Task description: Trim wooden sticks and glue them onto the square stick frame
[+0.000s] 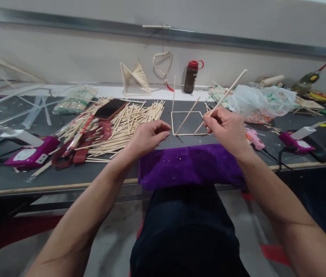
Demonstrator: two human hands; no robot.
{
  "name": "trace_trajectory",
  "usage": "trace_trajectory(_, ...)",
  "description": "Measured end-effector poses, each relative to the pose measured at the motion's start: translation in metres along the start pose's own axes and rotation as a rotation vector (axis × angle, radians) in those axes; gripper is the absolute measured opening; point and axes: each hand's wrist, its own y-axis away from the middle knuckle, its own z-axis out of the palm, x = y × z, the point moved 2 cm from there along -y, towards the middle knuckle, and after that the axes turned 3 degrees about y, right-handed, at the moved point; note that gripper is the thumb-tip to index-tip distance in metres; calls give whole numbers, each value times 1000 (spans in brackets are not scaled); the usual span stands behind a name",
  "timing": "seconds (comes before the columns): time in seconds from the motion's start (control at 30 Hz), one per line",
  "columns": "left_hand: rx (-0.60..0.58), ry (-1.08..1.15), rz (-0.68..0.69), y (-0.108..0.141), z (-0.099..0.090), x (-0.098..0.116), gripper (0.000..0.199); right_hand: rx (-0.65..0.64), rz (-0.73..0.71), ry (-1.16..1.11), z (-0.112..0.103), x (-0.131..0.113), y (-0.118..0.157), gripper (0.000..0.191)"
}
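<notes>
My right hand (228,127) pinches a thin wooden stick (232,85), held at a slant with its upper end pointing up and right. Below it, a square frame of sticks (186,135) lies flat on the dark tabletop. One stick (174,92) rises upright at the frame's far left corner, and another stick (188,115) leans from the near left corner. To the left of the frame, my left hand (153,136) hovers with thumb and fingers slightly apart, nothing visible between them. A heap of loose sticks (122,127) lies beside it.
A purple cloth (186,165) covers the table edge. A phone (111,109) rests on the sticks. Right are a pink glue gun (255,139), plastic bags (255,102) and a purple box (297,142); another purple box (33,154) is left. Behind stand a bottle (191,79) and twisted stick model (135,79).
</notes>
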Motion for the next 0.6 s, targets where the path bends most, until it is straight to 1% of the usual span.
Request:
trace_trajectory(0.07, -30, -27, -50, -10, 4, -14, 24, 4, 24, 45, 11, 15, -3, 15)
trace_trajectory(0.13, -62, -61, -66, -21, 8, -22, 24, 0, 67, 33, 26, 28, -8, 15)
trace_trajectory(0.27, -97, -94, -62, -40, 14, -25, 26, -18, 160, -19, 54, 45, -17, 15)
trace_trajectory(0.43, -144, -206, -67, -53, 17, -31, 26, -38, 213, -37, 77, 55, -19, 16)
trace_trajectory(0.6, -178, -315, -26, -60, 21, -43, 28, -52, 244, -68, 89, 60, -21, 15)
